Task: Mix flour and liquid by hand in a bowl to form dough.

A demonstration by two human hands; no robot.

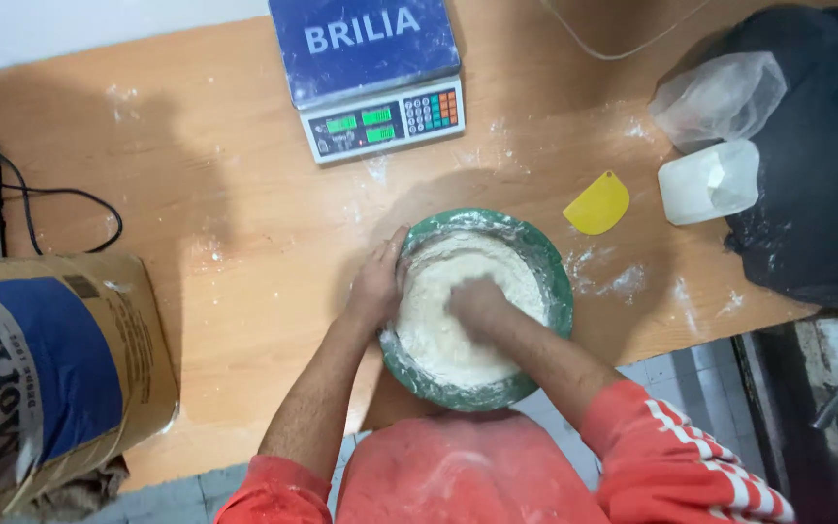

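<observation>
A green bowl (550,262) full of white flour or dough (438,335) sits at the near edge of a wooden table (244,213). My left hand (376,281) grips the bowl's left rim from outside. Coated in flour, my right hand (477,303) is pressed down into the white mass in the middle of the bowl. Whether its fingers are closed on dough is hidden by the flour.
A blue digital scale (370,73) stands at the back. A yellow scraper (597,204), a white plastic tub (708,181), a clear bag (720,97) and a black bag (817,175) lie right. A large paper flour sack (50,369) stands left, near black cables (60,194).
</observation>
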